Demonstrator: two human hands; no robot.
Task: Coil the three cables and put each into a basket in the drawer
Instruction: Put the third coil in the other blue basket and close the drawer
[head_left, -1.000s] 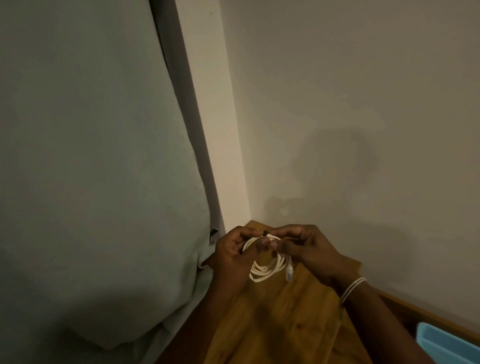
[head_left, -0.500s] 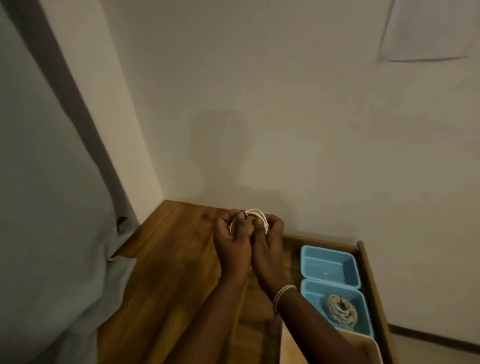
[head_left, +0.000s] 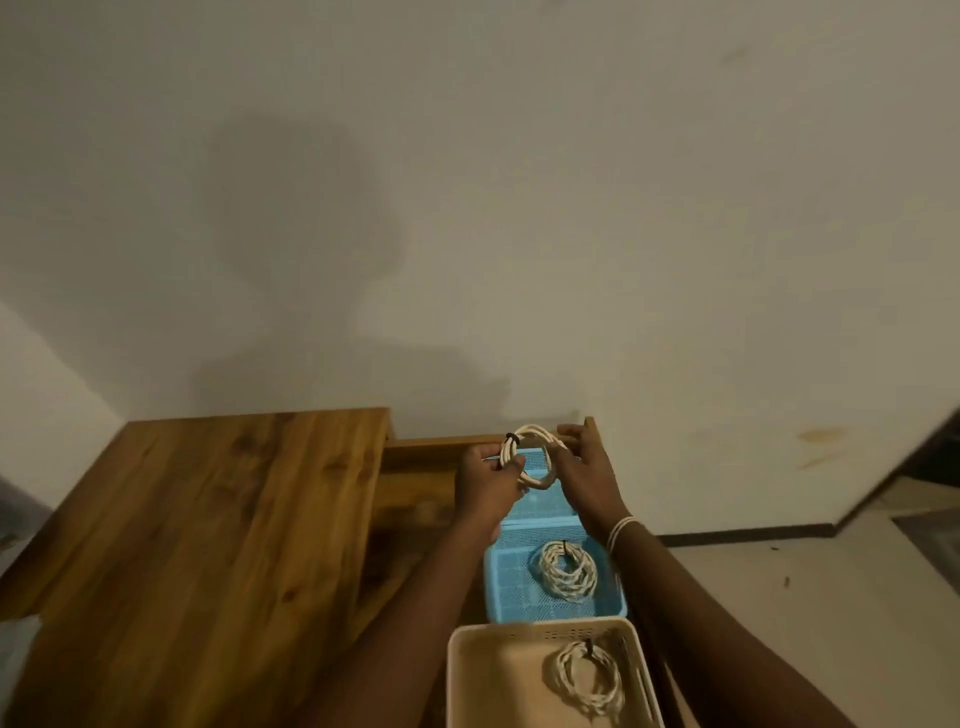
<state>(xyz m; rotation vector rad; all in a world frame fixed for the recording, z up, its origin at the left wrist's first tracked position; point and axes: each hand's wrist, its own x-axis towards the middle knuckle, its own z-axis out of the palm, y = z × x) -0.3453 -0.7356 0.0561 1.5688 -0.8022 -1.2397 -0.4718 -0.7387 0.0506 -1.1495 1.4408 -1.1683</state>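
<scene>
A coiled white cable bound with a dark tie hangs above the far blue basket in the open wooden drawer. My left hand grips the coil's left side and my right hand holds its right side with fingers extended. The middle blue basket holds a coiled braided cable. The near cream basket holds another coiled braided cable.
The wooden tabletop spreads to the left of the drawer. A plain wall rises right behind. Tiled floor lies to the right, and grey fabric shows at the far left edge.
The view has swung right from the table corner to the drawer. Both hands have carried the white coil rightward until it hangs over the far blue basket.
</scene>
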